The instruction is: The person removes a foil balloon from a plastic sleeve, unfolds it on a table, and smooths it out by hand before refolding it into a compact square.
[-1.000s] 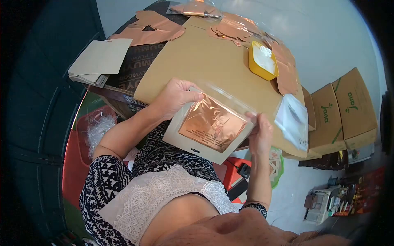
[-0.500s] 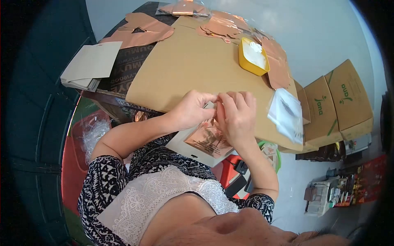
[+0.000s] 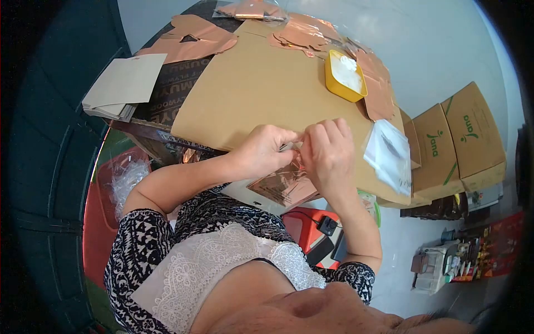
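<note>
My left hand [image 3: 264, 149] and my right hand [image 3: 332, 153] meet at the table's front edge, both closed with fingers pinched together. Between and below them is a cream card package [image 3: 236, 192] with a shiny copper-coloured foil piece [image 3: 283, 186] on it. A small dark hang slot shows near its lower edge. Both hands grip the package's far end; the fingers cover that end, so the exact pinch is hidden. The package tilts down over my lap.
A brown cardboard sheet [image 3: 250, 83] covers the table. On it stand a yellow tub [image 3: 334, 89] of white material and clear plastic sleeves [image 3: 386, 156]. Copper foil cut-outs [image 3: 192, 39] and stacked cream cards [image 3: 122, 83] lie farther back. Cartons [image 3: 475, 133] stand at right.
My right hand has turned and shifted slightly right, fingers curled tighter. The package has tilted and moved up a little, more of it now behind my left hand and forearm.
</note>
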Demonstrator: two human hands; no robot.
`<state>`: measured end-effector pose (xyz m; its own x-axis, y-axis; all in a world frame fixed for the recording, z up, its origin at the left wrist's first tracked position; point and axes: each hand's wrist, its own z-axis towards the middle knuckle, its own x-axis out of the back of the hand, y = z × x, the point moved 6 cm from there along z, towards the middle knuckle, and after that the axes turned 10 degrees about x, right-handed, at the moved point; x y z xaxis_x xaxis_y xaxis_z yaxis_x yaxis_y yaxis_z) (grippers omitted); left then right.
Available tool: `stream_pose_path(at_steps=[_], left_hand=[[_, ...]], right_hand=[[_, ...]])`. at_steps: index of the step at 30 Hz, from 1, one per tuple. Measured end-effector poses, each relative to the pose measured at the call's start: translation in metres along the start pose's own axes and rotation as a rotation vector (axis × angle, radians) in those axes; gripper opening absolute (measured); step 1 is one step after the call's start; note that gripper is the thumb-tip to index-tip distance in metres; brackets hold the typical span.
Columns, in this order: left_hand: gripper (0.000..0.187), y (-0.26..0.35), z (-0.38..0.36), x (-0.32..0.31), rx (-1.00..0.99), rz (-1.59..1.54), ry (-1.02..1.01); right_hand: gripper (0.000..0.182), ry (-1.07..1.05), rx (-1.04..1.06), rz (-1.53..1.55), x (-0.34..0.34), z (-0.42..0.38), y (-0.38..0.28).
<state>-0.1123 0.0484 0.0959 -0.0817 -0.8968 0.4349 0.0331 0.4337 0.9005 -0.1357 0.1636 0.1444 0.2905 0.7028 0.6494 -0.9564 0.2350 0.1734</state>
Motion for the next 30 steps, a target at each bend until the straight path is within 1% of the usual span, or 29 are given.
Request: stream_pose_path(at_steps=[3,6,9,10,13,15,16,17,19,20,22,24,27,28,30], left_hand=[[0.037,-0.011,0.003,0.002,-0.052,-0.095,0.066],[0.042,-0.012,-0.007,0.015,0.168,-0.274,-0.060],[0.045,-0.026,-0.005,0.047,-0.059,-0.397,0.179],[0.043,-0.031,-0.008,0.055,-0.029,-0.443,0.197],[0.036,-0.042,-0.024,0.081,0.063,-0.576,0.242],[0.032,-0.049,-0.035,0.090,0.141,-0.653,0.241],[0.031,-0.049,-0.038,0.091,0.117,-0.714,0.247],[0.031,-0.053,-0.039,0.091,0.122,-0.736,0.240],[0.032,-0.058,-0.040,0.090,0.130,-0.780,0.222],[0.032,-0.057,-0.039,0.088,0.134,-0.796,0.212],[0.031,-0.055,-0.038,0.080,0.141,-0.828,0.190],[0.032,-0.054,-0.036,0.071,0.147,-0.863,0.134],[0.033,-0.056,-0.035,0.061,0.176,-0.872,0.081],[0.033,-0.058,-0.036,0.060,0.189,-0.867,0.074],[0.033,-0.058,-0.036,0.059,0.166,-0.852,0.031]], right_hand=[[0.013,0.072,-0.104,0.014,0.001,-0.004,0.013],[0.005,0.199,-0.490,0.146,0.008,-0.024,0.058],[0.012,0.707,-0.960,1.112,0.005,-0.044,0.093],[0.019,0.840,-1.041,1.274,0.009,-0.049,0.096],[0.020,0.957,-0.733,1.757,0.017,-0.109,0.146],[0.022,1.007,-0.717,1.617,0.035,-0.131,0.161],[0.023,1.032,-0.709,1.546,0.040,-0.138,0.162],[0.026,1.030,-0.830,1.440,0.034,-0.149,0.159],[0.033,1.014,-1.059,1.214,0.022,-0.136,0.120],[0.044,0.684,-1.090,1.225,0.008,-0.127,0.100],[0.055,0.302,-1.057,1.473,-0.021,-0.113,0.062],[0.063,0.132,-0.926,1.593,-0.037,-0.103,0.043],[0.062,0.137,-0.835,1.645,-0.043,-0.083,0.029],[0.053,0.087,-0.806,1.708,-0.046,-0.091,0.032],[0.048,0.111,-0.836,1.713,-0.047,-0.099,0.031]])
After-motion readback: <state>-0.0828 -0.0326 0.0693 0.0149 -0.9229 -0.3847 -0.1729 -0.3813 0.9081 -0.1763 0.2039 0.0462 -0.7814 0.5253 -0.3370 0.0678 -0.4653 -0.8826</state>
